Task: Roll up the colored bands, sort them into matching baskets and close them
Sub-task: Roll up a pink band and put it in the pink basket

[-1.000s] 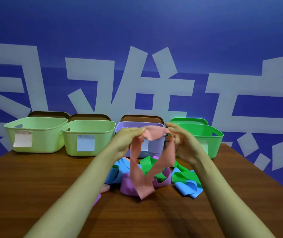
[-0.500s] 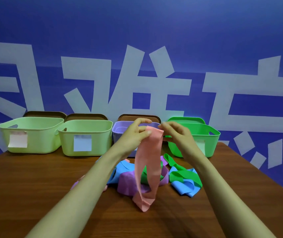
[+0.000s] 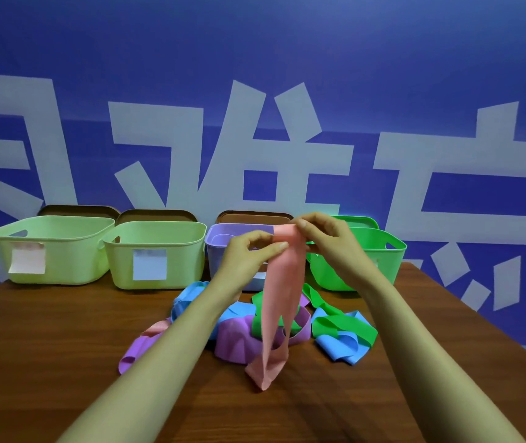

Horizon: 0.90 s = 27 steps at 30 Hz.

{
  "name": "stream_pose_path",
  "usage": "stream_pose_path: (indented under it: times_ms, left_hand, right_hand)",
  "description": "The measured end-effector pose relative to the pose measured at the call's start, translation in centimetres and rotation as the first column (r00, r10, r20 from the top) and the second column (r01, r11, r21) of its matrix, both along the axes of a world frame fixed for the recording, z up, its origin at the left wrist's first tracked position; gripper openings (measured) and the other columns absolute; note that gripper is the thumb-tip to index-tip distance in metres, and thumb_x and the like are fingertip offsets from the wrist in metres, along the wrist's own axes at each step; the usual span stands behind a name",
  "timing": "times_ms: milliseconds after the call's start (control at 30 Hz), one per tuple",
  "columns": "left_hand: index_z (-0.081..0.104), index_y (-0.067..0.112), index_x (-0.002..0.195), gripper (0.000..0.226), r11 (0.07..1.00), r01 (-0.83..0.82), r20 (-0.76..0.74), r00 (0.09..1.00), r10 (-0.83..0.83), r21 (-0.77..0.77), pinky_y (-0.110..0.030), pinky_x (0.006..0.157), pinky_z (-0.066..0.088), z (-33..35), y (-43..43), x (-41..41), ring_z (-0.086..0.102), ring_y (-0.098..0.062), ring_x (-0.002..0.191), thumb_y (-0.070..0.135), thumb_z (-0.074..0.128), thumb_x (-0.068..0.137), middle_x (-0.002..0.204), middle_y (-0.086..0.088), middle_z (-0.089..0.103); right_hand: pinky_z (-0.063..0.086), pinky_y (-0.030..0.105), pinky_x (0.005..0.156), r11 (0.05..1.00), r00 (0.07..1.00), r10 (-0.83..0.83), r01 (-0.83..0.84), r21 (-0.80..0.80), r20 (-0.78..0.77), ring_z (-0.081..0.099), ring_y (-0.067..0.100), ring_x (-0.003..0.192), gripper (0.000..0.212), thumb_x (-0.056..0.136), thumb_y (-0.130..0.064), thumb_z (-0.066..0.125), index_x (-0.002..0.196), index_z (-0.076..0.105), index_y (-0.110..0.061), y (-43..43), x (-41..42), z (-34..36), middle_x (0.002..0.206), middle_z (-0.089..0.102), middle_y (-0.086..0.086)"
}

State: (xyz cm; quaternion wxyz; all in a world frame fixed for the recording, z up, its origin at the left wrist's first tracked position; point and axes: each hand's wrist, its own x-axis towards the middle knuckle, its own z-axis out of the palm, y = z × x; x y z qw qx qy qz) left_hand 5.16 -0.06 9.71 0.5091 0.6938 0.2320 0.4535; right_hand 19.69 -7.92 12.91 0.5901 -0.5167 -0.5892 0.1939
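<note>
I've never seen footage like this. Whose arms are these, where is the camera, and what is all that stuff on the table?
No machine here: the arms belong to a person wearing a camera on the head, so you look forward and down at their own hands. The left hand and right hand hold the top of a pink band, which hangs down to the wooden table. Behind it lies a loose pile of bands in blue, purple, green and pink. At the back stand four open baskets: two pale green, one purple, one bright green, with lids propped behind them.
</note>
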Motion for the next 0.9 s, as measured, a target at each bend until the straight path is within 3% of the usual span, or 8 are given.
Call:
stream_pose_path:
  times_ms: [167, 267, 400, 533, 667, 733, 800, 900]
  left_hand:
    - [0.063, 0.014, 0.095, 0.021, 1.0, 0.006, 0.079, 0.997, -0.005, -0.013, -0.02, 0.064, 0.053, 0.4, 0.1, 0.5, 0.064, -0.011, 0.079, 0.012, 0.075, 0.079, 0.085, -0.001, 0.067]
    - [0.056, 0.013, 0.101, 0.033, 0.999, 0.012, -0.203, 0.979, -0.005, 0.034, -0.026, 0.067, 0.056, -2.5, 0.9, 1.0, 0.06, -0.012, 0.075, 0.006, 0.076, 0.076, 0.088, -0.002, 0.065]
    - [0.059, 0.016, 0.078, 0.009, 0.983, -0.152, -0.473, 0.862, 0.182, 0.102, -0.038, 0.075, 0.055, -8.2, 2.5, 1.0, 0.062, -0.022, 0.071, 0.014, 0.068, 0.077, 0.076, -0.002, 0.065]
    - [0.043, 0.024, 0.065, 0.027, 0.922, -0.3, -0.526, 0.758, 0.386, 0.244, -0.03, 0.066, 0.038, -10.4, 3.8, 0.5, 0.052, -0.022, 0.078, 0.02, 0.068, 0.075, 0.085, -0.006, 0.057]
    - [0.046, 0.019, 0.072, 0.022, 0.923, -0.381, -0.558, 0.756, 0.342, 0.05, -0.028, 0.062, 0.039, -10.5, 4.6, 0.2, 0.056, -0.022, 0.074, 0.016, 0.066, 0.08, 0.08, -0.004, 0.06]
    - [0.055, 0.011, 0.081, 0.01, 0.921, -0.327, -0.437, 0.875, 0.21, -0.213, -0.026, 0.053, 0.048, -10.4, 4.6, 0.0, 0.06, -0.017, 0.059, 0.01, 0.063, 0.086, 0.072, -0.005, 0.063]
    - [0.06, 0.005, 0.086, 0.009, 0.816, -0.104, -0.107, 0.993, 0.052, -0.569, -0.023, 0.054, 0.054, -9.7, 4.4, -0.4, 0.063, -0.012, 0.054, 0.0, 0.055, 0.091, 0.065, -0.004, 0.067]
    - [0.063, 0.008, 0.091, 0.02, 0.672, 0.223, 0.29, 0.957, -0.013, -0.706, -0.031, 0.074, 0.05, -8.5, 4.7, -1.3, 0.061, -0.018, 0.075, -0.001, 0.045, 0.093, 0.076, -0.007, 0.069]
  right_hand:
    - [0.05, 0.022, 0.068, 1.0, 1.0, -0.021, 0.021, 0.023, 0.022, 0.061, 0.009, 0.076, 0.007, 0.088, -0.007, 0.064, 0.092, 0.067, -0.013, 0.5, 0.3, 0.5, 0.083, 0.069, 0.004]
    - [0.053, 0.02, 0.065, 0.996, 0.992, -0.064, 0.071, 0.062, -0.111, 0.062, 0.007, 0.073, 0.011, 0.09, -0.004, 0.06, 0.086, 0.064, -0.013, 1.0, 0.4, 1.3, 0.077, 0.067, -0.001]
    - [0.057, 0.024, 0.07, 0.981, 0.955, -0.164, 0.185, 0.062, -0.248, 0.063, 0.01, 0.077, 0.007, 0.09, -0.002, 0.06, 0.09, 0.062, -0.009, 1.7, 1.1, 2.3, 0.081, 0.064, 0.002]
    - [0.058, 0.029, 0.076, 0.951, 0.902, -0.277, 0.306, 0.036, -0.33, 0.062, 0.016, 0.086, 0.007, 0.09, -0.002, 0.061, 0.09, 0.061, -0.01, 2.5, 1.8, 2.0, 0.086, 0.063, 0.005]
    - [0.058, 0.023, 0.071, 0.946, 0.869, -0.276, 0.322, 0.045, -0.411, 0.062, 0.015, 0.086, 0.009, 0.091, -0.003, 0.059, 0.089, 0.061, -0.011, 2.6, 2.4, 2.0, 0.088, 0.062, 0.004]
    - [0.057, 0.023, 0.072, 0.943, 0.853, -0.281, 0.33, 0.038, -0.439, 0.063, 0.017, 0.091, 0.008, 0.091, -0.004, 0.059, 0.092, 0.061, -0.011, 2.7, 2.9, 2.0, 0.092, 0.062, 0.005]
    - [0.057, 0.025, 0.075, 0.939, 0.84, -0.296, 0.343, 0.022, -0.455, 0.063, 0.019, 0.095, 0.008, 0.091, -0.003, 0.059, 0.093, 0.061, -0.011, 2.9, 3.6, 2.1, 0.094, 0.063, 0.005]
    - [0.056, 0.025, 0.074, 0.931, 0.816, -0.327, 0.364, -0.016, -0.476, 0.062, 0.021, 0.097, 0.01, 0.091, -0.002, 0.057, 0.09, 0.06, -0.011, 3.1, 4.8, 1.8, 0.094, 0.062, 0.006]
